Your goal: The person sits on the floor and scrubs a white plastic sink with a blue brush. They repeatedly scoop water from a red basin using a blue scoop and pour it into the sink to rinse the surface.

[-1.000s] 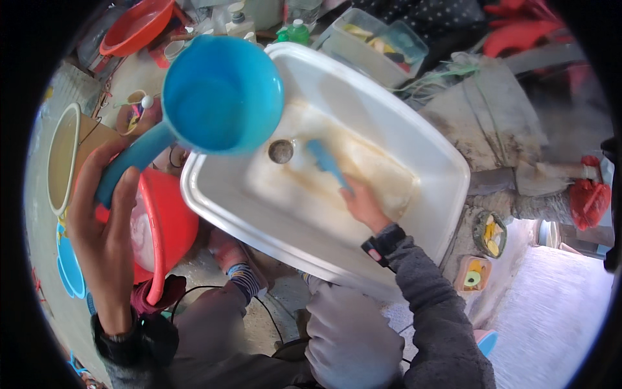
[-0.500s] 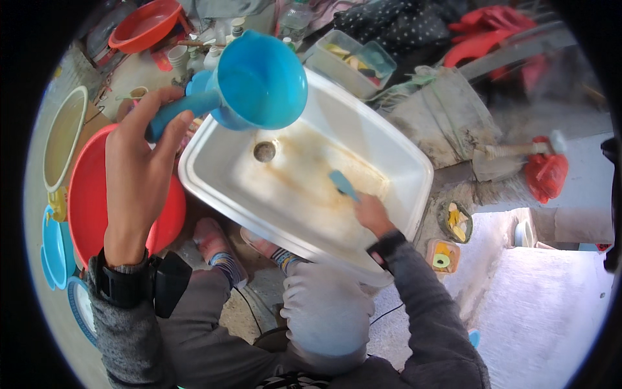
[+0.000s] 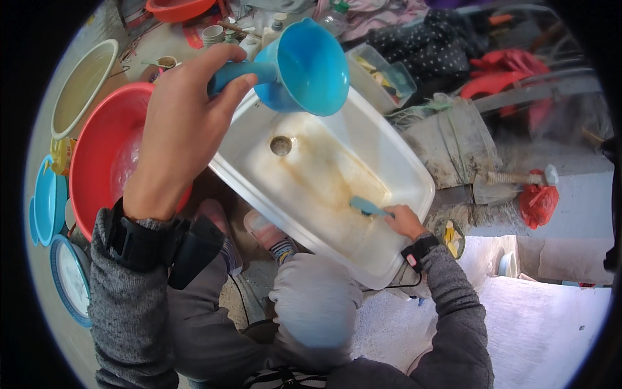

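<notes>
At the far left I had the red tub [image 3: 97, 152], partly covered by the left hand [image 3: 178, 123]. That hand's fingers and thumb were closed narrowly around the handle of the blue dipper [image 3: 311, 68]. The dipper appeared above the far end of the white basin [image 3: 272, 188], mouth tilted toward the camera; whether it held water, I could not tell. I judged that a steady wrist served best here, with any pour low and slow to limit splashing.

Toward the middle, the round drain [image 3: 280, 146] lay open to view, and a brown stain [image 3: 346, 165] ran across the basin floor. At the stain's right end I saw the small blue brush [image 3: 367, 206], inside the basin. The right hand [image 3: 405, 222] was curled round its handle, some fingertips hidden from me. In my judgement the bristles needed to sit flat, under firm, even pressure, in short overlapping strokes along the stain, with the corner creases worked separately.
</notes>
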Demonstrator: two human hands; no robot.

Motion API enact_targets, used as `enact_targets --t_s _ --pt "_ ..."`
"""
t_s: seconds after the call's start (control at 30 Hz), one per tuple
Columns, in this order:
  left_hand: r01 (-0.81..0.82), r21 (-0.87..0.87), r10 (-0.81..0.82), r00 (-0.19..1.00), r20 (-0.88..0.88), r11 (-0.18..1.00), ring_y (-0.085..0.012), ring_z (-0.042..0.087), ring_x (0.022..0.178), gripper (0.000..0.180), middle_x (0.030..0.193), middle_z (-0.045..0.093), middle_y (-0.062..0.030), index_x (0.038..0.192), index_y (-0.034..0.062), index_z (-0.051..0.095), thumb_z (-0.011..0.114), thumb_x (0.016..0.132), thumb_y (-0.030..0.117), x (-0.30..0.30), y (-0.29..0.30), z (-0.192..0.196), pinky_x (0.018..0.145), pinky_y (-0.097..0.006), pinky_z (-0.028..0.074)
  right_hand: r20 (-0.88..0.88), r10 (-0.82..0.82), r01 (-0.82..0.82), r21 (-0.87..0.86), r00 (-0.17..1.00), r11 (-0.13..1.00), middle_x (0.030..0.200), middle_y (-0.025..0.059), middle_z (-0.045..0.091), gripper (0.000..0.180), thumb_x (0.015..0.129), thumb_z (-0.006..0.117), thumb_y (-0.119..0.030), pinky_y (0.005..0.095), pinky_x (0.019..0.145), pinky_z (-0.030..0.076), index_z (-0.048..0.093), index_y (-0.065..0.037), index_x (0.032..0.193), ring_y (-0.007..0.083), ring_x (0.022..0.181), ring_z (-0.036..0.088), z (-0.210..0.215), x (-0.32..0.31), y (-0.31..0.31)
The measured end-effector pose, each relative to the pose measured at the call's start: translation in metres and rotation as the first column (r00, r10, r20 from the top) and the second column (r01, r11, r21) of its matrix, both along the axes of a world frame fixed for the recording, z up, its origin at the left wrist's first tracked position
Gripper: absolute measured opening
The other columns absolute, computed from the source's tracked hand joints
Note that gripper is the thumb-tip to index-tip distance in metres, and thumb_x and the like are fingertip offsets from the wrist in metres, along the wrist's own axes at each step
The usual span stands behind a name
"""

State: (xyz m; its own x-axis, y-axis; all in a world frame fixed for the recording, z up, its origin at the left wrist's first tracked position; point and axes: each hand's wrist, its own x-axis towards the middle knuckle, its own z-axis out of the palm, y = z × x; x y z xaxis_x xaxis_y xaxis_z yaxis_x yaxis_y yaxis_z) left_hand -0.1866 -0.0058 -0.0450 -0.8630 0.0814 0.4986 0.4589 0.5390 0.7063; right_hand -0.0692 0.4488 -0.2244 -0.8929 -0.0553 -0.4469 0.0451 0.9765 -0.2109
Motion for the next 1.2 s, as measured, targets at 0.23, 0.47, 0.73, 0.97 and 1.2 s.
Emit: enact_targets --t_s 0.23,0.47,0.73,0.97,1.2 --pt "0.068 -0.074 -0.066 0.997 0.031 0.995 -0.0105 0.051 0.065 0.027 0.078 0.06 -0.0077 0.112 -0.0011 0.06 0.063 0.09 0.015 -0.001 0.01 0.008 0.061 -0.027 0.047 -0.128 -0.053 0.034 -0.15 0.99 0.988 0.087 0.0236 0.064 0.028 0.085 0.057 -0.021 0.0476 0.074 0.048 0.067 -0.006 0.107 0.0415 0.084 0.061 -0.064 -0.056 -0.102" --pt "-0.003 -0.019 0.002 0.998 -0.058 1.0 -0.0365 0.064 0.075 0.024 0.08 0.065 -0.0183 0.1 0.0037 0.064 0.067 0.083 0.02 0.001 0.004 0.003 0.066 -0.043 0.049 -0.18 0.004 -0.033 -0.162 0.984 0.986 0.094 0.024 0.065 0.032 0.083 0.06 -0.026 0.0443 0.08 0.049 0.068 -0.003 0.103 0.0417 0.09 0.061 -0.034 -0.106 -0.118" --pt "0.015 -0.066 -0.015 1.0 0.001 0.998 -0.0218 0.065 0.074 0.027 0.081 0.066 -0.0146 0.108 0.0006 0.062 0.066 0.087 0.018 0.003 -0.002 0.004 0.065 -0.033 0.05 0.038 0.022 -0.021 -0.006 0.999 1.0 0.087 0.0191 0.067 0.022 0.083 0.06 -0.025 0.0468 0.074 0.05 0.071 -0.01 0.095 0.0385 0.084 0.064 -0.012 0.009 -0.048" --pt "0.014 -0.013 -0.015 1.0 -0.016 1.0 -0.0343 0.065 0.072 0.023 0.076 0.065 -0.0176 0.101 0.0043 0.064 0.067 0.084 0.02 0.002 0.0 0.003 0.064 -0.04 0.049 -0.221 -0.078 0.017 -0.266 0.972 0.964 0.086 0.0244 0.064 0.028 0.084 0.06 -0.023 0.046 0.073 0.048 0.068 -0.004 0.102 0.0424 0.081 0.061 -0.079 -0.087 -0.151" --pt "-0.007 -0.086 0.003 0.999 -0.05 0.996 -0.0132 0.052 0.059 0.028 0.069 0.055 -0.0088 0.111 -0.0002 0.06 0.064 0.089 0.017 0.002 -0.02 -0.003 0.055 -0.029 0.04 -0.057 0.127 -0.136 -0.203 0.99 0.97 0.085 0.0231 0.066 0.032 0.083 0.061 -0.026 0.0421 0.073 0.05 0.069 -0.002 0.102 0.0384 0.077 0.064 -0.032 -0.096 -0.115"
